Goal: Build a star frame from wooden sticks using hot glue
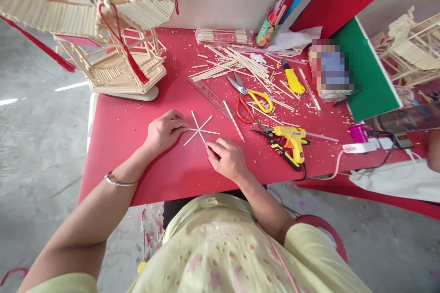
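Note:
On the red tabletop lies a star of thin wooden sticks [208,132], its arms crossing at one middle point. My left hand [167,132] pinches the tip of the arm that points left. From the lower right, my right hand [225,156] grips the end of another arm between thumb and fingers. A red-and-white pencil-like stick [233,122] lies just beyond my right hand. Behind the star are a clear ruler [208,97] and scissors [245,94] with one red and one yellow handle.
A stick-built pavilion model [127,66] with red tassels stands at the left. Loose sticks [237,62] and scraps cover the back. To the right are a yellow glue gun [292,138], pliers [280,151], a yellow utility knife [293,78], a green board [367,73] and a power strip [359,147].

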A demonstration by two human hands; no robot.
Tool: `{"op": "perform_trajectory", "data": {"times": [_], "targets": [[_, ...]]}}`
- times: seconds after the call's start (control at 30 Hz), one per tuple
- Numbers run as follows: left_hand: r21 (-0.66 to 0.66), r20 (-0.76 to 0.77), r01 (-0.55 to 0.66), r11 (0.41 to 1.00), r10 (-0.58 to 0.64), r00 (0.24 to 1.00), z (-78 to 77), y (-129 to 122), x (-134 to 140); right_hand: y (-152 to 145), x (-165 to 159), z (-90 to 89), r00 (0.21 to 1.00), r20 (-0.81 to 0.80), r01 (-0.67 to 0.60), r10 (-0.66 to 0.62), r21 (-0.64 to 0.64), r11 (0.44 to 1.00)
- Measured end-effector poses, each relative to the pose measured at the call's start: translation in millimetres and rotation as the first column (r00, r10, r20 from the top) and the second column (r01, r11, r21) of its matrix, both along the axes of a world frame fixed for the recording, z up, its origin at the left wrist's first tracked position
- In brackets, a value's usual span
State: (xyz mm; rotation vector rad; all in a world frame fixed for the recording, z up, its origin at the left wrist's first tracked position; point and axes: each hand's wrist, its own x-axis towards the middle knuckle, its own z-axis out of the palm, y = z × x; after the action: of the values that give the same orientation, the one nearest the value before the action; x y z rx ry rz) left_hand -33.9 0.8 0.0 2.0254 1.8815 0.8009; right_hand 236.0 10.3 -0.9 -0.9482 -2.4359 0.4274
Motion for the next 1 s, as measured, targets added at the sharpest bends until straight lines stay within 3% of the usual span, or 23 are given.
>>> {"op": "perform_trajectory", "data": {"times": [1.0], "targets": [[-0.018,0.019,-0.002,1.0,0.002,1.0,1.7,-0.7,0.4,-0.6,0.7,-0.1,1.0,0.005,0.002,-0.002,-0.033,0.999]]}}
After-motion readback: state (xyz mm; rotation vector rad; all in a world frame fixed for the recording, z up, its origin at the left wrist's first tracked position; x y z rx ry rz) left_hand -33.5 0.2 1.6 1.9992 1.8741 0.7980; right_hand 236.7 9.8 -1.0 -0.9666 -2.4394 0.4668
